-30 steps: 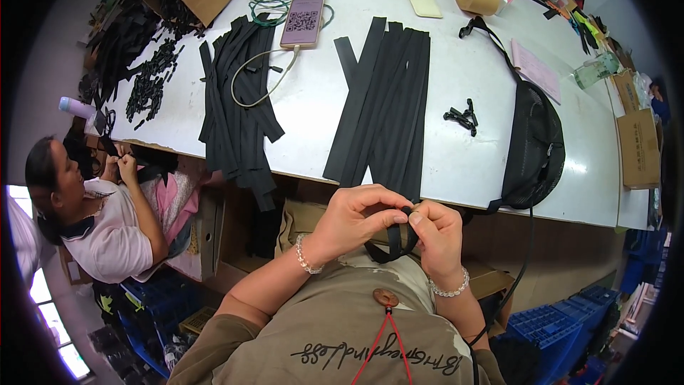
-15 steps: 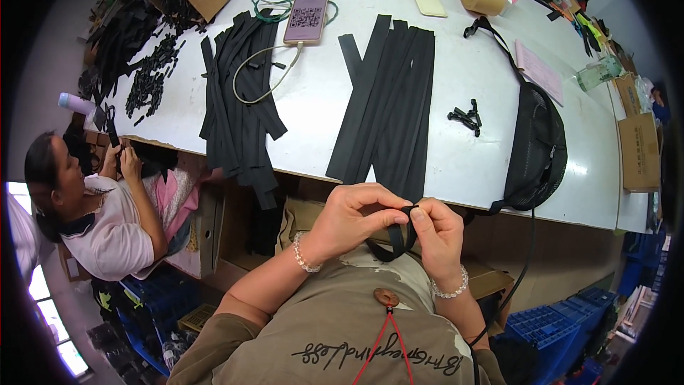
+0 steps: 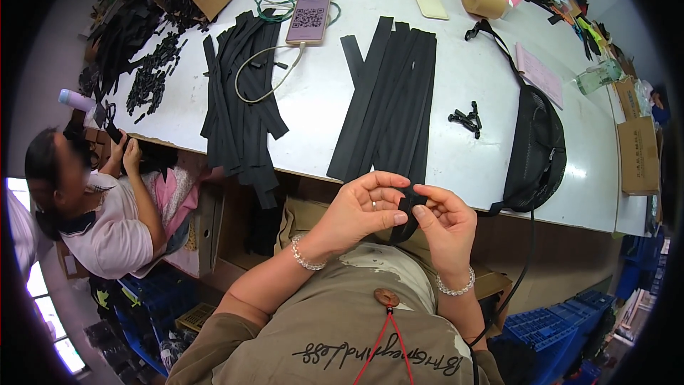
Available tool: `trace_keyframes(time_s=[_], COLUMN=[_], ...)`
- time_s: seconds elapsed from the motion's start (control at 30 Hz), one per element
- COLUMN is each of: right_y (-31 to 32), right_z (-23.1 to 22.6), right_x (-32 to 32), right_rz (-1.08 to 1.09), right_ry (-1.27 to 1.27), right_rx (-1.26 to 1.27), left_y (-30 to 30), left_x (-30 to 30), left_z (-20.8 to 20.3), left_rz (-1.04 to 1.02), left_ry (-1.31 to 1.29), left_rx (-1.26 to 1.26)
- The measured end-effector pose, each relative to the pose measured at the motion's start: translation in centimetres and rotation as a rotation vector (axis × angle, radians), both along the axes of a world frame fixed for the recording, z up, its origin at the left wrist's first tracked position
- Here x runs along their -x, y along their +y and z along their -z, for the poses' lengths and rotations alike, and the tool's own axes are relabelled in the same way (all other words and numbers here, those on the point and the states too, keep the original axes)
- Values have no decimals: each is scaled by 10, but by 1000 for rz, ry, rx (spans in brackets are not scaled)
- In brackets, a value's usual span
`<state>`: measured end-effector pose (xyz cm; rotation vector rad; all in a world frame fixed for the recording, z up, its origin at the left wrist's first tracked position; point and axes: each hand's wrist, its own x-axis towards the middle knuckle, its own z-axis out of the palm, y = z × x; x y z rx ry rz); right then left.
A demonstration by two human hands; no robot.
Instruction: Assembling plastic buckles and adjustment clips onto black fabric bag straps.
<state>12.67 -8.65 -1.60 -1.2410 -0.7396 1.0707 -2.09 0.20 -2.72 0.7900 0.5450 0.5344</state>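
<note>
Just in front of my body, at the table's near edge, both hands pinch a black webbing strap [image 3: 405, 232]. My left hand [image 3: 365, 208] grips it between thumb and fingers from the left. My right hand [image 3: 447, 227] has its thumb pressed on the strap from the right. The upper part of the strap lies between the fingertips, and the lower part hangs as a loop below them. Any small part held at the fingertips is hidden. Right beyond my hands, a bundle of long black straps [image 3: 388, 110] lies on the white table [image 3: 313, 121].
Left of the bundle lies a second strap pile [image 3: 242, 100], with a phone [image 3: 308, 20] and its cable beside it. Small black plastic clips [image 3: 466, 120] and a black waist bag [image 3: 536, 150] are at the right. A co-worker [image 3: 107, 221] sits at the left, holding a black item.
My fingers have shifted on the strap: the hands have opened out slightly, and the strap's flat face now shows between the thumbs. The wide loop below has drawn in.
</note>
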Motion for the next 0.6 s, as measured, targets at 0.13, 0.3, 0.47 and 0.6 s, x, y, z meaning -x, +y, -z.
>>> trace_keyframes(time_s=[0.13, 0.3, 0.47, 0.6], right_y=[-2, 0, 0, -1], right_z=[2, 0, 4, 10], right_x=[-1, 0, -3, -5], right_rz=[6, 26, 16, 7], right_ry=[19, 46, 96, 129], right_rx=[19, 23, 39, 29], left_y=[-1, -3, -5, -6], left_x=[-1, -3, -4, -3], left_z=[6, 5, 3, 3], left_rz=[26, 0, -10, 6], left_ry=[77, 131, 155, 159], left_rx=[83, 79, 11, 11])
